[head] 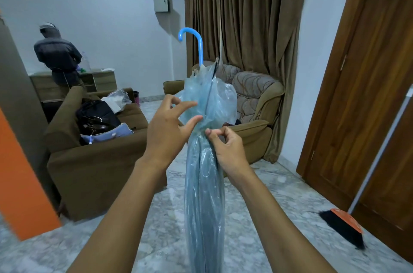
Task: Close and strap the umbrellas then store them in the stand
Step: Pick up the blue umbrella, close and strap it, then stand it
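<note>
Both our forearms reach forward and up, bare, converging on umbrella (204, 183) shaft. Our left hand (166, 131) just left of umbrella, palm away from us, fingers spread and loosely curled, thumb tip touching plastic at cinched waist. Our right hand (225, 147) just right of same waist, wrist bent, thumb and forefinger pinched on plastic there, other fingers curled in.

Folded translucent blue umbrella (204, 183) upright, hook handle up.
</note>
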Demonstrator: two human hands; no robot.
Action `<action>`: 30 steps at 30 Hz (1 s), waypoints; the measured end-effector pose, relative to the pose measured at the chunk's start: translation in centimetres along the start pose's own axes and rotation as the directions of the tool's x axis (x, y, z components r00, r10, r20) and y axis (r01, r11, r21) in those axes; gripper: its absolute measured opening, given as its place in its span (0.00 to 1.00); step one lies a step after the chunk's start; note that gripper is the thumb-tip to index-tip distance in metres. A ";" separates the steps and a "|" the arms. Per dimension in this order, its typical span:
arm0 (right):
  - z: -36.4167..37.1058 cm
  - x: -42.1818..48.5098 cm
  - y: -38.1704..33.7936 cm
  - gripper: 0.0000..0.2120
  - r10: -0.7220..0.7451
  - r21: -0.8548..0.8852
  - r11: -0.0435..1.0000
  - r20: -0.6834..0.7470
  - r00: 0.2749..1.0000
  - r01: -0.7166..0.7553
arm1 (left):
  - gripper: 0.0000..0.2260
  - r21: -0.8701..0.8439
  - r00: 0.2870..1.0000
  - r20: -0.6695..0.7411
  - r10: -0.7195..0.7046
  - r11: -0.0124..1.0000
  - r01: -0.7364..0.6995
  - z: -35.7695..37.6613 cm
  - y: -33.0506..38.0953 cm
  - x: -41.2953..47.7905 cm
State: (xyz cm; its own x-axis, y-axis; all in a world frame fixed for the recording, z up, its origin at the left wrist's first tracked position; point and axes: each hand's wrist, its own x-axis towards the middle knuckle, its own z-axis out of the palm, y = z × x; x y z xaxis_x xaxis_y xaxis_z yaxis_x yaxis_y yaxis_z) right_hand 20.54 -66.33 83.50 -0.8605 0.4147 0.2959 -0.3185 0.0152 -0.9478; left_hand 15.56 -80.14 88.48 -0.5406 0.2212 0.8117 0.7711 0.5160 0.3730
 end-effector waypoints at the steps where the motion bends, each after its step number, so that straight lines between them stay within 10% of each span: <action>1: 0.0 0.0 0.0 0.10 -0.007 -0.010 1.000 0.005 1.000 0.007 | 0.09 0.027 1.000 -0.002 0.023 0.999 -0.023 0.0 0.1 0.3; 7: -0.4 -0.7 0.5 0.10 0.029 -0.063 0.998 0.051 0.998 -0.026 | 0.06 0.018 0.999 -0.050 0.009 1.000 -0.008 -1.0 0.6 2.7; 11: -0.6 -1.0 0.9 0.10 0.049 -0.056 0.997 0.044 0.998 -0.046 | 0.17 0.012 0.901 0.430 0.058 0.997 -0.070 -2.5 0.4 3.0; 14: -0.6 -0.9 0.5 0.09 0.061 -0.036 0.998 0.051 0.997 -0.059 | 0.20 0.054 0.840 0.541 0.049 0.994 -0.093 -2.7 0.0 2.3; 30: 0.7 -1.4 3.2 0.08 0.171 -0.007 0.985 0.045 0.984 -0.171 | 0.07 -0.089 0.981 -0.037 -0.190 0.979 0.186 -0.2 -1.9 1.5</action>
State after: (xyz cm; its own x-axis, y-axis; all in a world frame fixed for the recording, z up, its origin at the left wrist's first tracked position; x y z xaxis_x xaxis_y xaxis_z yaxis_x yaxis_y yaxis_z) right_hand 20.44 -67.47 80.16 -0.9194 0.3696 0.1347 -0.1640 -0.0490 -0.9852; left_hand 13.39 -80.97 89.13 -0.6641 0.0882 0.7424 0.6840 0.4724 0.5558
